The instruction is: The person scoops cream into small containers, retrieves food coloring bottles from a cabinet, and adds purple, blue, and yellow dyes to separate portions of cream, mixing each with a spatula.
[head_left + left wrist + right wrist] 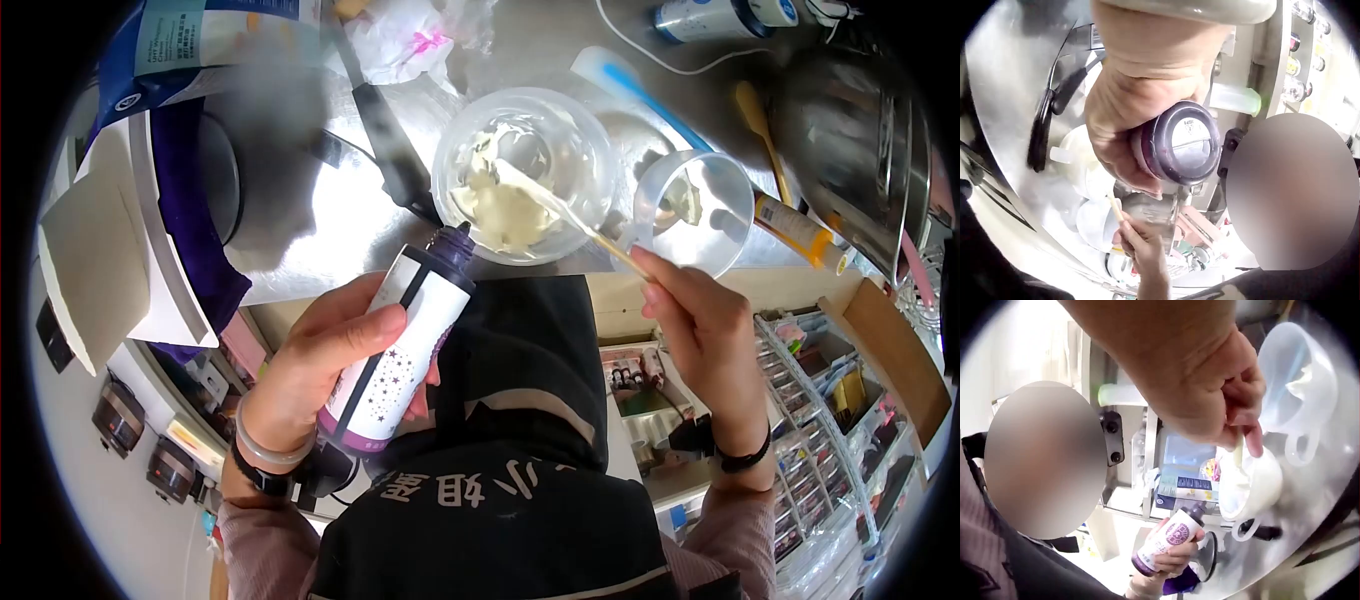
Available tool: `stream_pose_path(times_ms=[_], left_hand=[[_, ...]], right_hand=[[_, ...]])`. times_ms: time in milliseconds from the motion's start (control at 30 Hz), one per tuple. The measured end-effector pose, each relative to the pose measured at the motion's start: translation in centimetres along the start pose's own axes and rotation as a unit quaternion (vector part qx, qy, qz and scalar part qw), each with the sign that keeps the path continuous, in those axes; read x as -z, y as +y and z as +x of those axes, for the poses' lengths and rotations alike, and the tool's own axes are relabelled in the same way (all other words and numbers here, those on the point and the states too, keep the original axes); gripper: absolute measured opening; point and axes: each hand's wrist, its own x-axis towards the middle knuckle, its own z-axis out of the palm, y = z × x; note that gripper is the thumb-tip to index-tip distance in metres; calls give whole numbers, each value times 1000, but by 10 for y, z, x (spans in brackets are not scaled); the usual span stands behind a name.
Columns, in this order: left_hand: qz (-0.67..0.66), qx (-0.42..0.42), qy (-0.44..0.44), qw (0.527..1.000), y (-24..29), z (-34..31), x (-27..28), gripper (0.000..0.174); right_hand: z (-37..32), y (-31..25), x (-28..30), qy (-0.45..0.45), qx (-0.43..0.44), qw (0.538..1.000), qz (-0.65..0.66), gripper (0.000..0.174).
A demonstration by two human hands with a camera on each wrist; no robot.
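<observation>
My left hand (325,345) grips a white squeeze bottle (395,375) with purple ends and star prints, its dark purple nozzle (455,243) tilted up beside a clear plastic cup (597,130). In the left wrist view the round dark base of the bottle (1188,144) faces the camera. My right hand (710,325) pinches the thin wooden handle of a spatula (618,252), whose white blade rests in pale cream (505,215) inside the cup. The right wrist view shows that cup (1266,487) has a loop handle; my fingers are over its rim.
Right of the cup stands a second clear cup (742,215) with some cream inside. A blue spatula (655,105) and an orange tube (795,230) lie near it. A black-handled tool (390,145) and crumpled plastic (405,40) lie left and behind on the steel table (290,200).
</observation>
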Motion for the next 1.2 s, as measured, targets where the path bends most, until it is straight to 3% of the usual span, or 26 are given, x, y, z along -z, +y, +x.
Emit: stream_pose_path(times_ms=[100,167,233,367,1200], left_hand=[[43,-73,36,996,-4,-3,-18,59],[36,-49,30,998,1,1,-13,62],[17,5,33,999,8,6,-6,51],[34,-24,18,999,5,11,-6,52],[37,-1,53,998,6,12,-3,58]], right_hand=[[-5,7,-5,14,-19,997,71,29],[-8,10,-4,6,-45,993,112,29],[-10,14,-5,6,-40,990,136,29],[-14,19,-5,-17,-72,980,187,29],[-5,22,-3,-33,-51,982,180,29]])
